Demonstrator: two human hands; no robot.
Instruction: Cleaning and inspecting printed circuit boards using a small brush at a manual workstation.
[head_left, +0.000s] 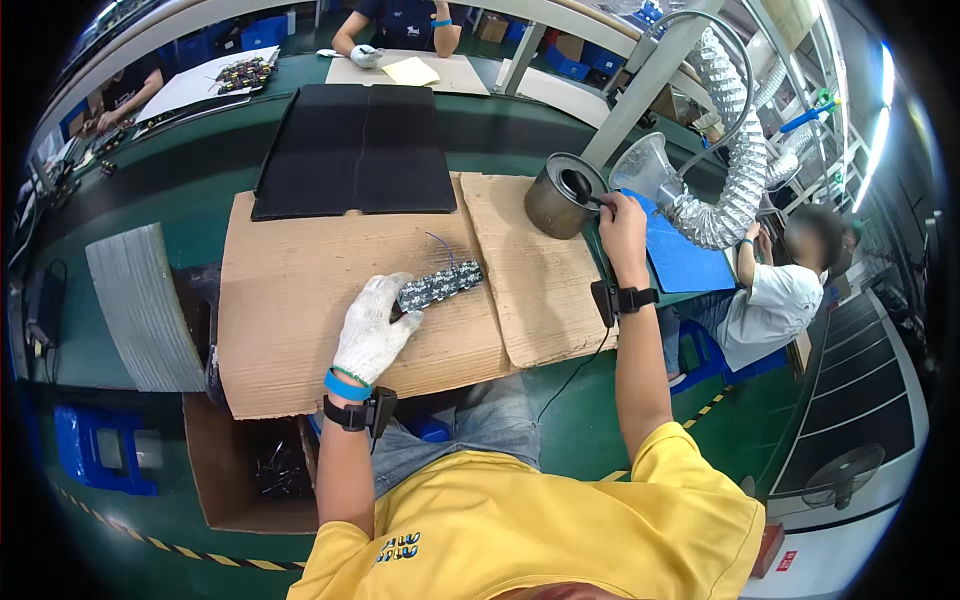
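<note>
Firstly, gloved left hand [376, 325]: gripped a black-and-white circuit-board strip [443, 286], extending to its right; secondly, bare right hand [623, 230]: pinched a dark tool [579, 187], its end inside the metal pot [550, 208] at that hand's left.

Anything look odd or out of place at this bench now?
Mismatched gloving: the left hand wears a white glove; the right hand, at the metal pot, is bare. I see no obvious spill.
</note>
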